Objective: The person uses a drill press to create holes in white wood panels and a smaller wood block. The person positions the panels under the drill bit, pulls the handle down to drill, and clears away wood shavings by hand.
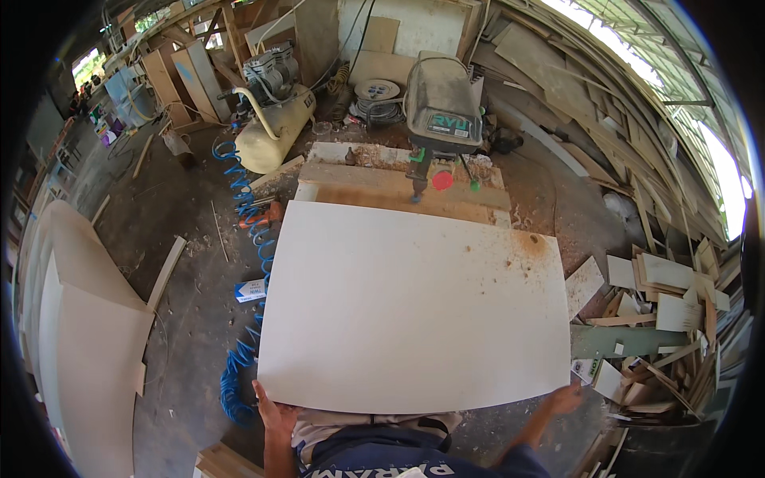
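White rectangular flat panel (pixel 398 311): its smooth, pale face is looking upward, bulging at the edges through the lens; a brown dust patch (pixel 532 243) and scattered crumbs are marking the far right corner. It is lying between the person's body and a wooden worktable (pixel 406 185), its far edge overlapping the near side of that table.

Left hand (pixel 276 411): gripping the near left corner, one digit showing at the left edge, the other fingers disappearing under the panel. Right hand (pixel 565 397): clamping the near right corner, fingers close together.

Dust-coated machine with a dark plastic housing (pixel 443 95): standing over the table's far side, a round red disc (pixel 442 180) showing on its front. Coiled blue plastic hose (pixel 235 374): trailing along the panel's left side in springy loops. Rough, angular board offcuts (pixel 676 315): heaping up at right.

Containers: a cream, rounded metal compressor tank (pixel 275 131) is sitting beyond the hose, its inside being hidden; a small blue-and-white carton (pixel 250 291) is lying on the grey floor (pixel 187 319), its contents not showing.
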A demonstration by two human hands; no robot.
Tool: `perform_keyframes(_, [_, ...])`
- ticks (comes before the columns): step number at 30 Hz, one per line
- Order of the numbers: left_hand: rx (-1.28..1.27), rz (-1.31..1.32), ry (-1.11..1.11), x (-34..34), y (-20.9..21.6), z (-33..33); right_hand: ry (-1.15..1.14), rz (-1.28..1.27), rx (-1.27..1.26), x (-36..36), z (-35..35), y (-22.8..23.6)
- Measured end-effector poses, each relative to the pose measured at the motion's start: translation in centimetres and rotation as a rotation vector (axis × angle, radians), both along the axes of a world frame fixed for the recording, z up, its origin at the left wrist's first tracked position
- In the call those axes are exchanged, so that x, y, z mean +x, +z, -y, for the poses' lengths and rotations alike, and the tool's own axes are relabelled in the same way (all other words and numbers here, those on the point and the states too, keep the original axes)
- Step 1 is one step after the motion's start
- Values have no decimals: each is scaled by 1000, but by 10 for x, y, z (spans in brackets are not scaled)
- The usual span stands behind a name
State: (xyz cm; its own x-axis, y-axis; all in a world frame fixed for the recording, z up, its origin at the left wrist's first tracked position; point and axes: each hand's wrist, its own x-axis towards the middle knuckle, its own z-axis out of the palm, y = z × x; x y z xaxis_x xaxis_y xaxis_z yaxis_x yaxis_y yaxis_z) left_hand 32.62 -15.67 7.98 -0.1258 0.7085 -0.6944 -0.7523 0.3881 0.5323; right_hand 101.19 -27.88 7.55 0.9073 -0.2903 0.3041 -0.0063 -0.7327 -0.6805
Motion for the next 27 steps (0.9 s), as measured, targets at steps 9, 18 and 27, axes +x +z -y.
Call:
perform_keyframes(9, [-251,-396,-308,-53,13,-13,413,-821,1353,-224,-30,0])
perform_keyframes(18, [364,-900,-581,-22,18,-118,361,-645,1373,-220,-54,15])
perform_keyframes(27, [441,-935,-661,65,11,-102,466,-579,1450,-132,-10,9])
